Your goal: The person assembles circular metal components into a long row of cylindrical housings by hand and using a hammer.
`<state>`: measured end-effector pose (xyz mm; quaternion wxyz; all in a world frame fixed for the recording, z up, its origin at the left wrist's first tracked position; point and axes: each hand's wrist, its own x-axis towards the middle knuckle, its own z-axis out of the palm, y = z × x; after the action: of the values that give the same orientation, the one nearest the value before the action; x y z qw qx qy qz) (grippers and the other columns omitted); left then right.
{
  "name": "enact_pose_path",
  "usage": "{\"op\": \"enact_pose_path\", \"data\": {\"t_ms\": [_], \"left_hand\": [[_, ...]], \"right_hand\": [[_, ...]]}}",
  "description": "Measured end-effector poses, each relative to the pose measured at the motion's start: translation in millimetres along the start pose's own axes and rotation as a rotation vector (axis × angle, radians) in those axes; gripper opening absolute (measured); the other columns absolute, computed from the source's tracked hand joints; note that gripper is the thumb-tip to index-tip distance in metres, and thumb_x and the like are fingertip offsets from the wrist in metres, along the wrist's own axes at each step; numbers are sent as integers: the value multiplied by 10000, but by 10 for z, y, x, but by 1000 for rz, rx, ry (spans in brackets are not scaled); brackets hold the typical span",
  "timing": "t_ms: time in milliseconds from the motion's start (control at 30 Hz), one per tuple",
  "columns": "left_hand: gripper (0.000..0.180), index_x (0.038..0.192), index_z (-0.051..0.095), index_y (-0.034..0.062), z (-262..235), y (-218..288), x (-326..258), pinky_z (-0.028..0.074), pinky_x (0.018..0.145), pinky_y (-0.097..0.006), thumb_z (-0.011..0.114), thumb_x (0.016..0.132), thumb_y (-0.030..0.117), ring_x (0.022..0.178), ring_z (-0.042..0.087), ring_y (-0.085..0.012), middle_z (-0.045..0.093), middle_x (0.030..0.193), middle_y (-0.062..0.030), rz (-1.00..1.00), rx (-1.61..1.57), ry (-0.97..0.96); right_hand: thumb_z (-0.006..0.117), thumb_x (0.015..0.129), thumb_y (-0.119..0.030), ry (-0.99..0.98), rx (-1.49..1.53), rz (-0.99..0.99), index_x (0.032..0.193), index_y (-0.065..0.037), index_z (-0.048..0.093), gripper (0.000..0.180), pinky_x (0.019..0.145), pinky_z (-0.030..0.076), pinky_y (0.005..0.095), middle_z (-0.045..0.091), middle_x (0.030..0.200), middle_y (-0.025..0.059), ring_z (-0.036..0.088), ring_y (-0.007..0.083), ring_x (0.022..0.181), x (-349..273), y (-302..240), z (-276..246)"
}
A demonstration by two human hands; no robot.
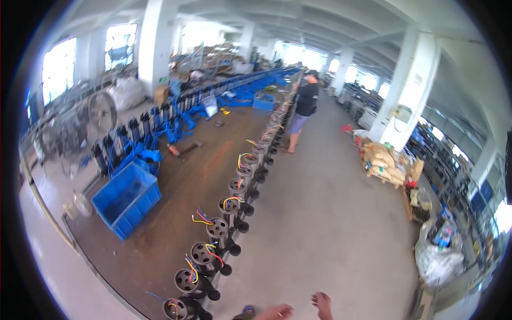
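Observation:
At the lower edge of the head view, my left hand (278, 312) points inward with its fingers loosely extended and nothing visible in them. Beside it my right hand (321, 304) is raised, fingers apart and empty. Neither touches anything. Left of my hands runs a long row of dark cylindrical motor-like units (202, 253) along the edge of a brown-topped table (176, 213). Each has a round end with holes, a black side piece and red, yellow and blue wires. The nearest unit (175, 308) is partly cut off by the frame.
A blue crate (127, 200) and a hammer-like tool (192, 148) lie on the table. More dark cylinders (133, 127) with blue material line its far side. A person (305, 106) stands in the aisle (320, 213). Stacked sacks (385, 165) and a white bag (438, 258) sit along the right.

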<state>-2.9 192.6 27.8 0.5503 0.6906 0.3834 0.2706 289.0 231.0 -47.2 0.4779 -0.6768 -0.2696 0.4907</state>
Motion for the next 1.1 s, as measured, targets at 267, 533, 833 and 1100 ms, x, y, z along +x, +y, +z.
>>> {"op": "enact_pose_path", "data": {"t_ms": [267, 533, 833, 1100], "left_hand": [[238, 1183, 682, 25, -1901, 791, 1137, 576, 764, -329, 690, 955, 91, 913, 733, -225, 759, 1050, -113, -73, -2, 720], [407, 1392, 565, 16, -2569, 654, 2086, 465, 1060, -362, 645, 1041, 205, 1227, 599, -203, 657, 1293, -98, -50, -963, 566], [478, 1378, 591, 47, -2136, 491, 2491, 515, 804, -362, 620, 1033, 377, 915, 615, -179, 671, 1101, -83, -947, -881, 1015], [393, 1245, 585, 43, 860, -323, 2789, 578, 641, -496, 639, 983, 330, 796, 711, -304, 708, 1000, -179, -1640, -1566, 1805]], "right_hand": [[633, 1043, -336, -728, -235, -279, 1171, -78, 675, 291, 761, 494, 262, 698, 969, -19, 638, 88, 878, 1575, -2974, 2636], [672, 949, -347, -1048, -849, -972, 1074, -59, 710, 316, 814, 578, 380, 764, 1007, 128, 735, 245, 946, 4088, -4558, 7423], [543, 989, -295, -1079, -1510, -1356, 1374, -53, 597, 458, 973, 569, 472, 562, 1448, 153, 619, 352, 1265, 5149, -3341, 10376], [505, 1031, -504, -1006, -1394, -1271, 1267, -61, 594, 510, 980, 522, 531, 507, 1381, 150, 562, 415, 1212, 5449, -2708, 10553]]}}
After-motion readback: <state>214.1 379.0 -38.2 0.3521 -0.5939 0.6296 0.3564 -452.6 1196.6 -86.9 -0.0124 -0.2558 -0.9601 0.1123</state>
